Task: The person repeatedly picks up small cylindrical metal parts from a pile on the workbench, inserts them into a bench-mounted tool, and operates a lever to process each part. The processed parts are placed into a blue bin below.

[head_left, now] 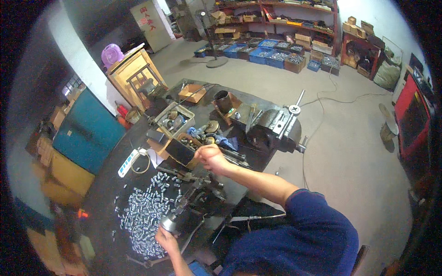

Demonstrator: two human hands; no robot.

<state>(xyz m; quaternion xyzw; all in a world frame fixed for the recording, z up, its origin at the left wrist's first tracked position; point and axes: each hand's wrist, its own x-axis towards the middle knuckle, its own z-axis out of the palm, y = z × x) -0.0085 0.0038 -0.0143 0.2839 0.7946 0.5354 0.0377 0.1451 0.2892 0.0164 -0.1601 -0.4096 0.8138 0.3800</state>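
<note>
My left hand (166, 238) is closed, its fingertips against the silver round end (169, 224) of a dark metal bench device (202, 197). Whatever small piece may be in those fingers is hidden. My right hand (212, 158) is raised beyond the device, its fingers curled into a fist. What it grips, if anything, does not show. Beside my left hand, a wide heap of small shiny metal sleeves (147, 214) covers part of the dark workbench (108, 184). A wrench (146, 263) lies at the heap's near edge.
Behind my right hand stand an open dark box (183, 152) and a grey bin (175, 118) of parts. A bench vise (277, 126) sits at the right edge. A white power strip (129, 163) lies left. Blue crates (260, 55) line the floor by the shelves.
</note>
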